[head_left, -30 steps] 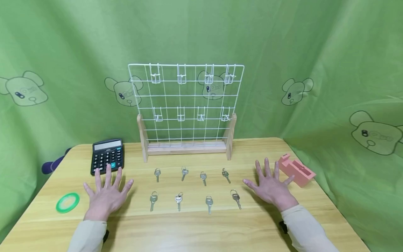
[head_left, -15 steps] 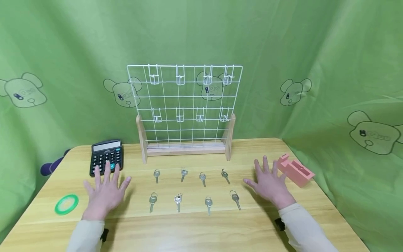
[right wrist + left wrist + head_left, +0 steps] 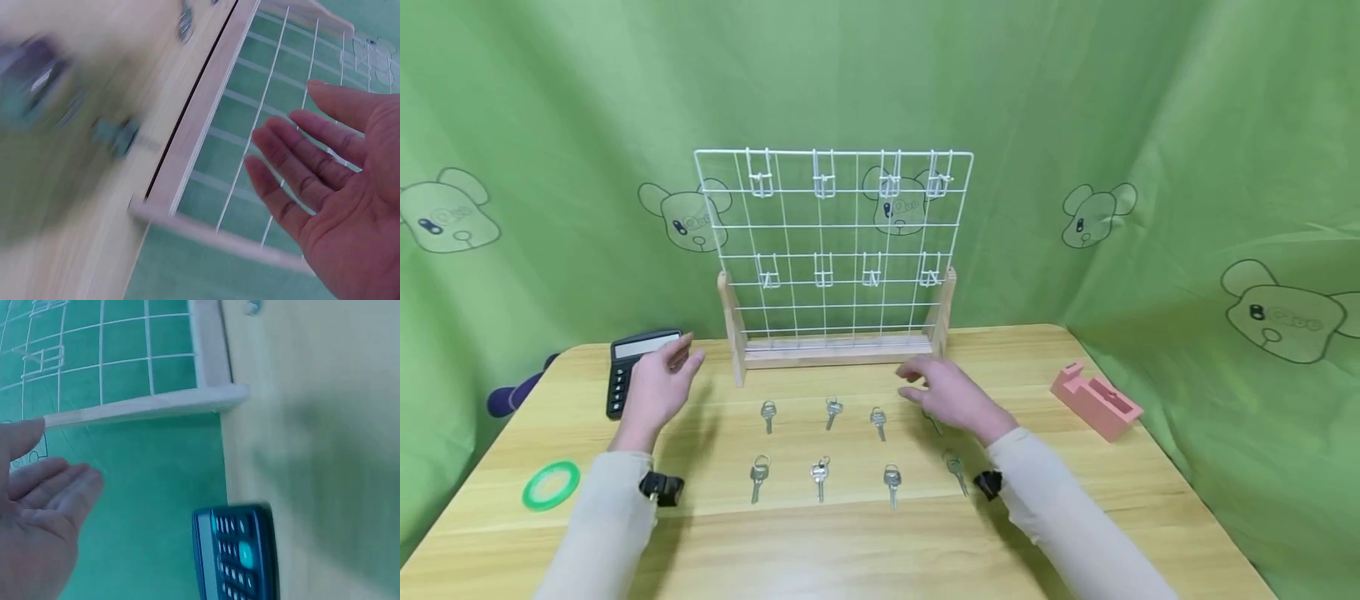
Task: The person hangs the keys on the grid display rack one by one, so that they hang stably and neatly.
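Note:
My left hand [image 3: 658,387] hovers by the calculator [image 3: 617,387], covering part of its keypad in the head view, with fingers loosely bent around nothing. In the left wrist view its palm [image 3: 40,534] shows bare. Over the back right of the keys, my right hand [image 3: 955,398] reaches inward with relaxed fingers and a bare palm [image 3: 350,237]. It partly hides one key [image 3: 934,423]. Several metal keys with rings lie in two rows, among them a front key [image 3: 759,472] and a back key [image 3: 877,419]. Behind them stands a white wire grid rack [image 3: 821,225].
Several white wire hooks [image 3: 823,185] hang on the grid in two rows. A wooden base [image 3: 838,357] carries the rack. The pink tape dispenser [image 3: 1096,408] sits at the right, a green ring [image 3: 575,479] at the left. Green curtains [image 3: 1000,83] surround the table [image 3: 820,554].
Both hands were spread flat; their fingers are now loosely bent. The right hand has swung left over the keys, while the left hand has turned and moved slightly forward. The keys stay put.

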The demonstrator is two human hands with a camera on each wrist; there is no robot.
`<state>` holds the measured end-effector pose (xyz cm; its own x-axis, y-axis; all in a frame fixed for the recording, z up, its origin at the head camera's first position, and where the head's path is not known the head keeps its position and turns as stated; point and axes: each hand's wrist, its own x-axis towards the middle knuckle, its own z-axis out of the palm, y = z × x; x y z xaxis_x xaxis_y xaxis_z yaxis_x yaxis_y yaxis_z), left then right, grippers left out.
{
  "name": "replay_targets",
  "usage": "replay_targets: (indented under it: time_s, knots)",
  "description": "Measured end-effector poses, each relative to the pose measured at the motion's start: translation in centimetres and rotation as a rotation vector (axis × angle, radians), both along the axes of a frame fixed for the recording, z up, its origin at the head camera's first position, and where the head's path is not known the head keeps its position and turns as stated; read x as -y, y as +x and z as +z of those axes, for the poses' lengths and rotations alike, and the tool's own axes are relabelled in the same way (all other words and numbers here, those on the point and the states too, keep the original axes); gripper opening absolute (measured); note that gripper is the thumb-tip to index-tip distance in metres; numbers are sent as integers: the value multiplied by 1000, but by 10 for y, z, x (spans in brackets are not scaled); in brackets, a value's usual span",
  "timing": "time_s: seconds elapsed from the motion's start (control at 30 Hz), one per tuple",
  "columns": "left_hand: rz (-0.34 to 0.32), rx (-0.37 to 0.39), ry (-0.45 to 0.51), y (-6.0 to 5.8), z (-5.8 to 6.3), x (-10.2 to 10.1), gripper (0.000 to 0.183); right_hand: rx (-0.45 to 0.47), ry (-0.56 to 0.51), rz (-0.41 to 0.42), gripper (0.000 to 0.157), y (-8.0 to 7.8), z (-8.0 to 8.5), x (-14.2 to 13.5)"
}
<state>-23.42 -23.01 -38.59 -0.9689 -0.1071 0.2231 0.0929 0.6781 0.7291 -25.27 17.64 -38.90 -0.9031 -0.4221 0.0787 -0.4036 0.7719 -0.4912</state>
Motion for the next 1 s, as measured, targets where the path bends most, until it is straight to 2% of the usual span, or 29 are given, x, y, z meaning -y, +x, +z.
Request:
replay_targets:
  time_s: [0.2,0.4,0.53,0.73,1.0]
  knots:
    - [-23,36,193,-23,18,-8,63,57,-77,98,31,-21,3,40]
    - [9,32,370,-46,30,-11,65,149,-130,174,28,-35,1,76]
    - [1,38,410,-58,33,-9,65,194,-134,219,28,-41,-7,100]
    - [-42,29,412,-74,34,-7,69,203,-112,265,28,-48,-16,136]
    - [-100,18,484,-88,32,-7,68,151,22,313,21,-57,-29,171]
